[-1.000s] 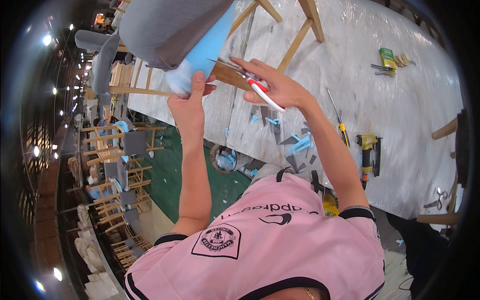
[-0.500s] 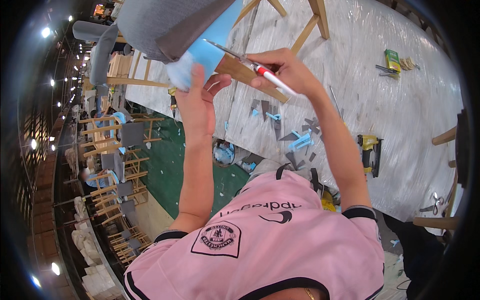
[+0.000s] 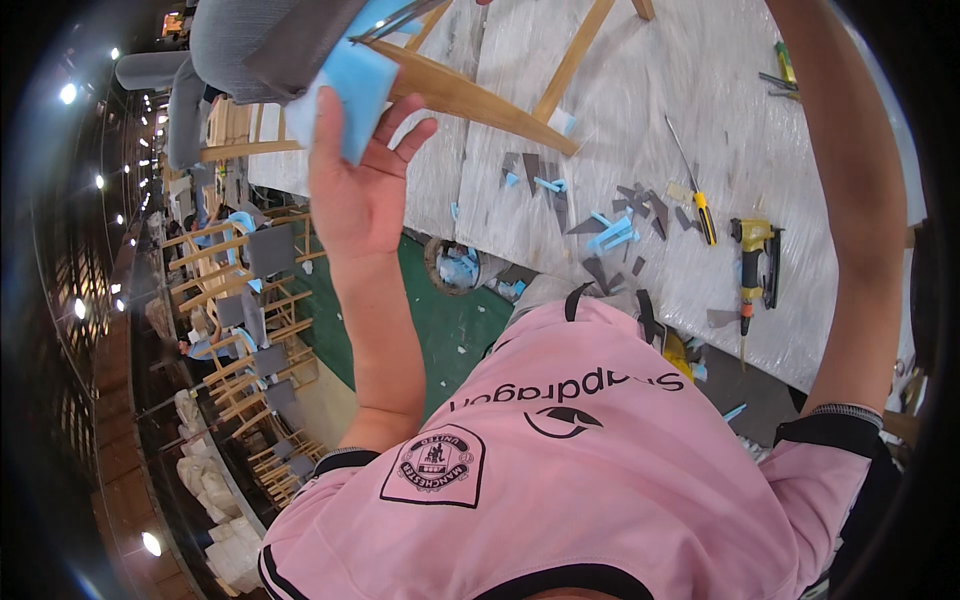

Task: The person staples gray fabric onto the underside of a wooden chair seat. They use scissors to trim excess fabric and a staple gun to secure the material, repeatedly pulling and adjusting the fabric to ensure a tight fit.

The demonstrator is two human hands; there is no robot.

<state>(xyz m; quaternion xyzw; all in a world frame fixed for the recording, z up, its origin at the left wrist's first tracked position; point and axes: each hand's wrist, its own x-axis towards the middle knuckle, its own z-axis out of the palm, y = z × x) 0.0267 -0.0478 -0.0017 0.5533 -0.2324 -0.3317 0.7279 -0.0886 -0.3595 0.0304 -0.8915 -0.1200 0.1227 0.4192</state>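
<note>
My left hand (image 3: 360,200) grips the loose end of light blue foam (image 3: 362,90), thumb on the near face and fingers curled behind it. White wadding (image 3: 302,118) shows beside the thumb. The foam hangs from a grey upholstered chair (image 3: 235,45) tipped over on the table, next to a dark grey fabric flap (image 3: 300,50). Metal scissors (image 3: 395,18) lie against the foam's upper edge, close to a wooden chair leg (image 3: 470,98). Their handles are cut off by the top of the picture. Of my right hand (image 3: 484,2) only a fingertip shows.
On the plastic-wrapped table (image 3: 640,90) lie grey and blue scraps (image 3: 612,232), a yellow-handled screwdriver (image 3: 705,218) and a yellow staple gun (image 3: 752,262). Below its edge stands a round bin (image 3: 440,285) with blue scraps. More wooden chairs (image 3: 268,250) stand at the left.
The scissors have moved up and left onto the foam, and my right hand has gone almost wholly past the upper edge. My left hand has shifted left and now grips the foam. The view has shifted.
</note>
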